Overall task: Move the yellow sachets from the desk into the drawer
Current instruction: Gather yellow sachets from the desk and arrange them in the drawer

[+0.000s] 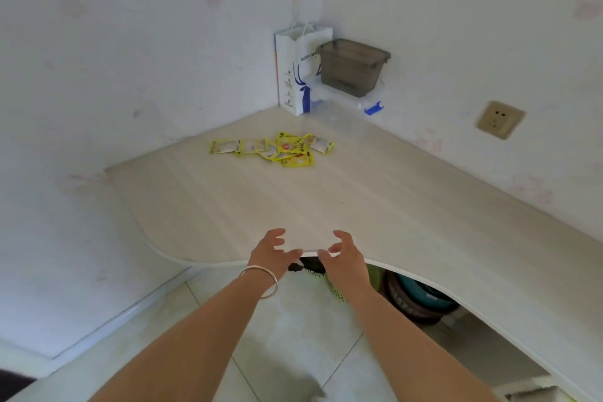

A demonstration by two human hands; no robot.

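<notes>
Both grips are released, fingers spread: left hand [272, 253] and right hand [342, 258] hover side by side over the worktop [375, 206] edge. The sachets [277, 148] lie scattered well beyond them, near the corner.

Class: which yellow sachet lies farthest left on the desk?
The leftmost sachet, at the row's open end; the other sachets overlap in a heap to its right.

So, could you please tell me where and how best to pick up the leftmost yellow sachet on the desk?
Probably pinch the leftmost yellow foil sachet at its free left end, coming from above and the left. It lies flat on the pale wooden desk, and its right end meets the pile, so that end looks clearest.
</notes>
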